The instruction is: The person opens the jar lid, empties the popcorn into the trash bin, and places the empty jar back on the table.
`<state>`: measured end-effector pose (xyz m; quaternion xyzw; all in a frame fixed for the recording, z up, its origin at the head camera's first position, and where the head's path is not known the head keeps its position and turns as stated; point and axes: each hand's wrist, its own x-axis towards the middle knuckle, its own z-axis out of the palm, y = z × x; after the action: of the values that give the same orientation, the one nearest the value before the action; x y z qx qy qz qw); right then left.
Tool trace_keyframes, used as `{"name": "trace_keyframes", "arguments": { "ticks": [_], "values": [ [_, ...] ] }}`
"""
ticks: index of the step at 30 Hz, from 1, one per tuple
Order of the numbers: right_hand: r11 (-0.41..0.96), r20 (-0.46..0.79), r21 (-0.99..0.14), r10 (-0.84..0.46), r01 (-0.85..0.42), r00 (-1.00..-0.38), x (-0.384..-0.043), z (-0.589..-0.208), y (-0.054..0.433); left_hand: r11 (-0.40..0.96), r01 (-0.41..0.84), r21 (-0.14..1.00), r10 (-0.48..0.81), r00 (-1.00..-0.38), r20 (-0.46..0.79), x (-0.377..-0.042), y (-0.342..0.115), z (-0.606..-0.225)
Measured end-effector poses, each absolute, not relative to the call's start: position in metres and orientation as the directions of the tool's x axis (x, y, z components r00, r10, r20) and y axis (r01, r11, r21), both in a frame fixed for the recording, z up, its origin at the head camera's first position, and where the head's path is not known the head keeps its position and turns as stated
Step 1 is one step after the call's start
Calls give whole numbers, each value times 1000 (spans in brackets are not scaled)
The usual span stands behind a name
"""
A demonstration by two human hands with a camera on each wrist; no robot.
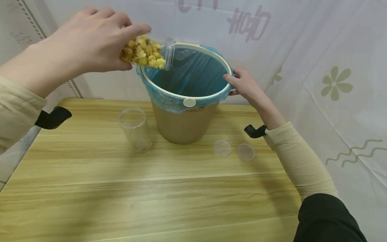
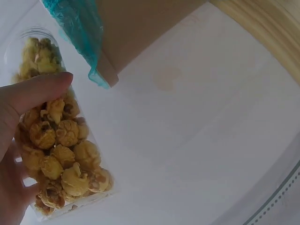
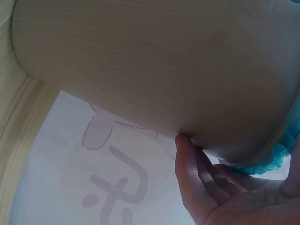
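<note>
In the head view my left hand [image 1: 93,42] grips a clear plastic jar [image 1: 170,53] of yellow-brown popcorn [image 1: 146,53]. The jar is tipped on its side, its open mouth over the left rim of a beige trash bin [image 1: 184,126]. A blue bag [image 1: 164,102] lines the bin and folds over the rim. With the thumb on top of the rim and fingers outside, my right hand [image 1: 246,85] holds the bin's right edge. Seen from the left wrist, popcorn [image 2: 65,154] fills most of the jar. The right wrist view shows my fingertips [image 3: 183,143] touching the bin's outer wall.
An uncapped clear jar [image 1: 136,132] stands left of the bin on the wooden table [image 1: 169,201]. Two round clear lids [image 1: 222,148] lie to the bin's front right. A pale printed curtain [image 1: 305,43] hangs close behind and on the right.
</note>
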<state>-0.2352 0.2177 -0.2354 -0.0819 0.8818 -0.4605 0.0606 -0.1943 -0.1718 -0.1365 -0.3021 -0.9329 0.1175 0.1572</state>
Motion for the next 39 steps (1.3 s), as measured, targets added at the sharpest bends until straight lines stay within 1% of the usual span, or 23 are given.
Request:
{"name": "trace_keyframes", "arguments": {
  "ticks": [3,7,10,16,24,30,39],
  "values": [
    [558,-37,-826,-199,-82,-979,-235,-235,217,777,531,-339,615,-756,225,-195,-170,-136],
    [556,-33,-827,-199,-85,-979,-235,-236,217,772,530,-350,618,-754,223,-196,-168,-136],
    [556,-28,-826,-205,-92,-978,-235,-237,218,760,537,-366,634,-738,232,-196,-167,-136],
    [564,-39,-821,-209,-88,-977,-233,-235,216,712,537,-453,682,-683,261,-196,-166,-134],
    [566,-43,-820,-214,-88,-976,-232,-235,215,676,512,-530,705,-659,263,-195,-163,-133],
    [561,-37,-822,-218,-94,-975,-232,-236,214,674,501,-544,703,-661,262,-197,-163,-133],
    [563,-35,-821,-221,-98,-975,-233,-236,213,648,496,-578,731,-619,288,-196,-160,-132]
  ]
}}
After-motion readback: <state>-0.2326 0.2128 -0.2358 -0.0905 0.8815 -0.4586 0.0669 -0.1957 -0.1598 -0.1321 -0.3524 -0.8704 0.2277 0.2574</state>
